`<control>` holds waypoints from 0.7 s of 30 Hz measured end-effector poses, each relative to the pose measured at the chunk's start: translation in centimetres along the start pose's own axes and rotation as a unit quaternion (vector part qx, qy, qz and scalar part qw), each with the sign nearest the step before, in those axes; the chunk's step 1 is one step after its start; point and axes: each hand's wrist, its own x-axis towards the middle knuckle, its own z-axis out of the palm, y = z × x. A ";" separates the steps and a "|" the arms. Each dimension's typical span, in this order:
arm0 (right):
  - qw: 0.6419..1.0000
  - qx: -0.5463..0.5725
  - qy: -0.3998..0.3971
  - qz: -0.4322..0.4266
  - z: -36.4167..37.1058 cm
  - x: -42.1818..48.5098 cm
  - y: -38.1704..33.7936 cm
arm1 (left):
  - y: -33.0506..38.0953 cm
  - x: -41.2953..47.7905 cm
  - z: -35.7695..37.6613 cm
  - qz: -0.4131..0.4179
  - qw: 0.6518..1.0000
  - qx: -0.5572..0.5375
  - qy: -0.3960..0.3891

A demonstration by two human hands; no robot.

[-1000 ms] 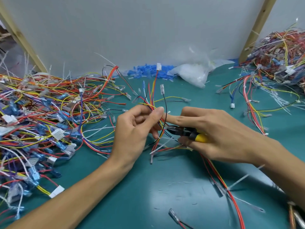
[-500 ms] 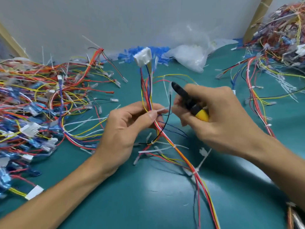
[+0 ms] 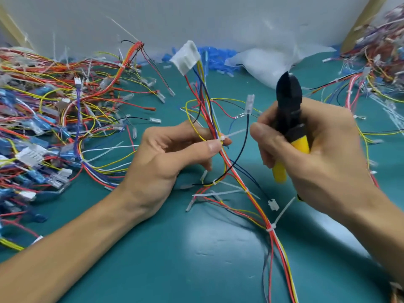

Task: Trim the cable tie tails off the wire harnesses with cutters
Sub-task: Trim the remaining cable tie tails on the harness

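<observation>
My left hand [image 3: 172, 156] pinches a multicoloured wire harness [image 3: 251, 193] at a white cable tie [image 3: 222, 137], whose tail [image 3: 236, 133] sticks out to the right. The harness rises to a white connector [image 3: 185, 56] and trails down to the lower right, with another tie and tail [image 3: 282, 213] lower on it. My right hand [image 3: 321, 154] grips black cutters with yellow handles [image 3: 288, 99], jaws pointing up and closed, just right of the tail. My right thumb is close to the tail's tip.
A big tangle of harnesses [image 3: 54, 119] covers the left of the teal table [image 3: 196, 259]. Another pile [image 3: 380, 57] lies at the far right. A clear plastic bag [image 3: 269, 62] and blue terminals [image 3: 216, 55] lie by the back wall.
The harness has been lifted higher, its white connector now upright. My right hand has swung the cutters from pointing left to pointing up, beside the tie tail.
</observation>
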 end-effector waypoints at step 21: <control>0.984 0.086 -0.098 0.117 1.5 1.6 3.9 | 0.1 0.3 -0.1 0.025 0.993 -0.101 0.055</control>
